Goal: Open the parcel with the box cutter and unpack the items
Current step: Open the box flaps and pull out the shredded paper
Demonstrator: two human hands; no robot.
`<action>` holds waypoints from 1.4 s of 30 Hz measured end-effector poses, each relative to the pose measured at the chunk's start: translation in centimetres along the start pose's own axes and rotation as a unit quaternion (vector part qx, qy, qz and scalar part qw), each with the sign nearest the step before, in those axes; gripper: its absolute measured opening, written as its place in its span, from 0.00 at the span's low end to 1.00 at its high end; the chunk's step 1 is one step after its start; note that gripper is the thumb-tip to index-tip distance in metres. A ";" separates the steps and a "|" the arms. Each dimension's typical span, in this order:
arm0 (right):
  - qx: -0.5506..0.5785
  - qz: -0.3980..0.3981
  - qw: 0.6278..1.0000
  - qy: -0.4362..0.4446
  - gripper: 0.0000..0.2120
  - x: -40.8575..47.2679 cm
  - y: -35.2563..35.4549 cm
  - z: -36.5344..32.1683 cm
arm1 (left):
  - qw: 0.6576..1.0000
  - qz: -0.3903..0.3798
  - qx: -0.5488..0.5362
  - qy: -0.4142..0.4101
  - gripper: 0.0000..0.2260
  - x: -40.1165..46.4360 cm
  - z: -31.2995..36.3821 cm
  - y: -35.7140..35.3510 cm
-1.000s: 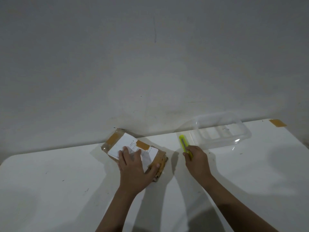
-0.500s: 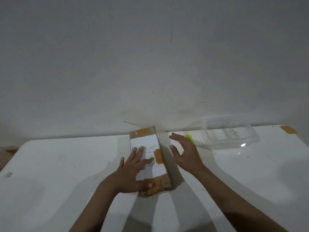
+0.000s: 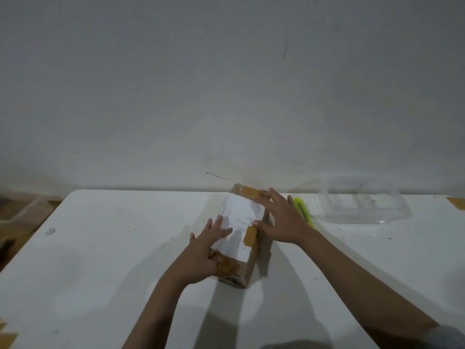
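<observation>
A brown taped parcel (image 3: 241, 212) with a white label lies lengthwise on the white table (image 3: 113, 248), near the far edge. My left hand (image 3: 206, 248) rests on its near left part, fingers spread over the label and thumb on the near taped end. My right hand (image 3: 281, 220) lies against the parcel's right side with straight fingers reaching its far end. The yellow box cutter (image 3: 302, 209) lies on the table just right of my right hand, partly hidden by it.
A clear plastic container (image 3: 362, 205) sits at the far right of the table, beyond the cutter. Brown tape pieces (image 3: 455, 202) mark the table's corners. A grey wall rises behind the table. Cardboard lies on the floor at the left (image 3: 20, 212).
My right hand let go of the box cutter and moved left onto the parcel. The parcel was turned from slanted to lengthwise, and my left hand shifted toward its near end.
</observation>
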State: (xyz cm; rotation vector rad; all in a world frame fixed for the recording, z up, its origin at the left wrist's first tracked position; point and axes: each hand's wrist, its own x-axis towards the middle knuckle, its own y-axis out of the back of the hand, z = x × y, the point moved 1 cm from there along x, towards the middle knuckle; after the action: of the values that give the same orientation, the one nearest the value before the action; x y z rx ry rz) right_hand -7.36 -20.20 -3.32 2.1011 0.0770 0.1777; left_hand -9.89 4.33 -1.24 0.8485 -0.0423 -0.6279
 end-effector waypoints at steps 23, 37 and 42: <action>0.002 0.154 0.981 -0.114 0.33 -8.3 -0.5 -1.0 | 0.954 0.224 -0.199 0.022 0.47 -1.0 -3.5 -3.8; -0.030 0.239 0.966 -0.090 0.29 -8.9 -1.3 -1.8 | 0.930 0.253 -0.265 0.024 0.55 -1.2 -3.5 -3.0; 0.011 0.293 0.950 -0.107 0.29 -8.1 -0.7 -2.8 | 0.925 0.268 -0.268 0.027 0.53 -0.7 -3.6 -3.0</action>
State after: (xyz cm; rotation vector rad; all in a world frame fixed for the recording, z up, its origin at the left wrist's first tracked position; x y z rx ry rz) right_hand -15.76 -18.52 -3.27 2.0981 -0.6850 0.3017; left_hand -10.98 5.74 -5.61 0.2924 -0.0485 -0.0801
